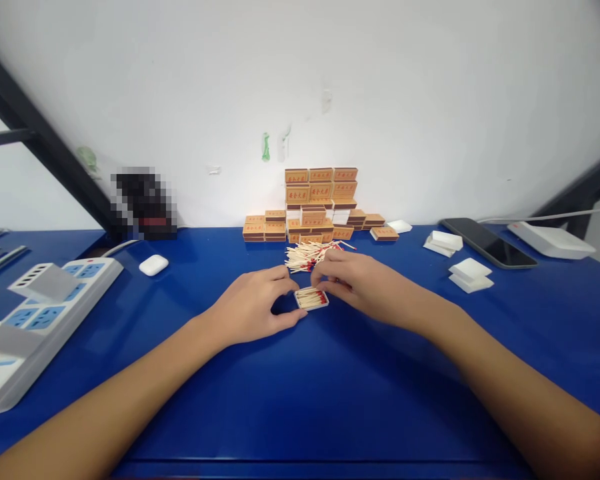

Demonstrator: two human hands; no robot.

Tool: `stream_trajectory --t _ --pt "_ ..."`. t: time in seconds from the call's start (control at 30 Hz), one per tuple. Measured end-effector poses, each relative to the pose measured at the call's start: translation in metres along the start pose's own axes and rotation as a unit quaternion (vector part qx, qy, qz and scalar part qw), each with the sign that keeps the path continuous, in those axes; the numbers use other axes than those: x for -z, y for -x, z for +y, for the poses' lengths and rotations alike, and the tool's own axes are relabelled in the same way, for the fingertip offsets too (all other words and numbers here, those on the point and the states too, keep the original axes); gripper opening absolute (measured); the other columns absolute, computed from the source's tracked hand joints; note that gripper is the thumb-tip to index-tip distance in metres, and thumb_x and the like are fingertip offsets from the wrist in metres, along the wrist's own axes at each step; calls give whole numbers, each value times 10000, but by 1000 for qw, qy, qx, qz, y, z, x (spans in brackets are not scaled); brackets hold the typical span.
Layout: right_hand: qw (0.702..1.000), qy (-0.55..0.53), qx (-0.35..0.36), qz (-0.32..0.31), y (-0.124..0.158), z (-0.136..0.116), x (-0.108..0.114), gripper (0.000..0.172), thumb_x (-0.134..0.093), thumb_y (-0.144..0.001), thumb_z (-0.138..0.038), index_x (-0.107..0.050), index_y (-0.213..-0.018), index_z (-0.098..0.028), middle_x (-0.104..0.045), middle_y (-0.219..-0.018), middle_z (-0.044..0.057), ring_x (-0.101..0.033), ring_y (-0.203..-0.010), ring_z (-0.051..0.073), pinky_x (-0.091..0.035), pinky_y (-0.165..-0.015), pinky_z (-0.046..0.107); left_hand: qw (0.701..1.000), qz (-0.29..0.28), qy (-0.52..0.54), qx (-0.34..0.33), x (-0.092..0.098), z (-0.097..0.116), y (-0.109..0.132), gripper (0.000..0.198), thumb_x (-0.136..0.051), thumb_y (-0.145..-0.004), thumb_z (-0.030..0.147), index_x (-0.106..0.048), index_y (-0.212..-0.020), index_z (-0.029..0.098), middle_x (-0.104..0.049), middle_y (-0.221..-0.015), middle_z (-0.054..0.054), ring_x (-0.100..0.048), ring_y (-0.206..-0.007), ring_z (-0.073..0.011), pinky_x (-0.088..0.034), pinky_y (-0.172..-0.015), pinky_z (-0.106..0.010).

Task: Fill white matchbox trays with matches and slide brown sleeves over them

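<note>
A small white matchbox tray (312, 307) lies on the blue table, filled with red-tipped matches (311, 297). My left hand (260, 303) grips the tray's left end between thumb and fingers. My right hand (347, 277) is bent over the tray's right side, fingertips close to the red match heads; whether it pinches a match is too small to tell. Just behind the tray, a loose pile of matches (305, 255) is partly hidden by my right hand. Behind that, stacked orange matchboxes (321, 191) stand against the wall.
On the blue table (290, 400), a power strip (55, 307) and a white case (153, 265) are at the left. White trays (470, 273), a black phone (487, 242) and a white device (553, 240) lie at the right.
</note>
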State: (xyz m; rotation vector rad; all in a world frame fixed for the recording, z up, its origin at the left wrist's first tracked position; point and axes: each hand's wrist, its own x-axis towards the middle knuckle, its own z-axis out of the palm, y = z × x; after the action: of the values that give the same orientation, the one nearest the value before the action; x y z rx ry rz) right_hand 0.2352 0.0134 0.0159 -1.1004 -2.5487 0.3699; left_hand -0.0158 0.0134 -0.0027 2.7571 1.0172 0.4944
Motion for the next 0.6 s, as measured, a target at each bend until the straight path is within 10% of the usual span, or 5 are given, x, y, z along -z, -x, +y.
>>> stream_trajectory --t 0.2,0.6 --pt "989 88 -67 96 4 24 27 146 -579 -974 -260 -687 -893 -203 -676 -854 49 -596 -768 191 -399 -684 310 1000 10 0 2 -1 0 1 294 -684 -961 433 -756 -1107 189 -674 -976 -41 -648 -776 -161 -527 -693 -307" --pt "990 45 -126 -44 3 27 16 96 -658 -913 -269 -714 -857 -214 -705 -904 53 -614 -816 204 -417 -696 314 1000 17 4 2 1 0 1 282 -685 -954 402 -752 -1097 169 -670 -967 -37 -636 -758 -152 -518 -672 -299"
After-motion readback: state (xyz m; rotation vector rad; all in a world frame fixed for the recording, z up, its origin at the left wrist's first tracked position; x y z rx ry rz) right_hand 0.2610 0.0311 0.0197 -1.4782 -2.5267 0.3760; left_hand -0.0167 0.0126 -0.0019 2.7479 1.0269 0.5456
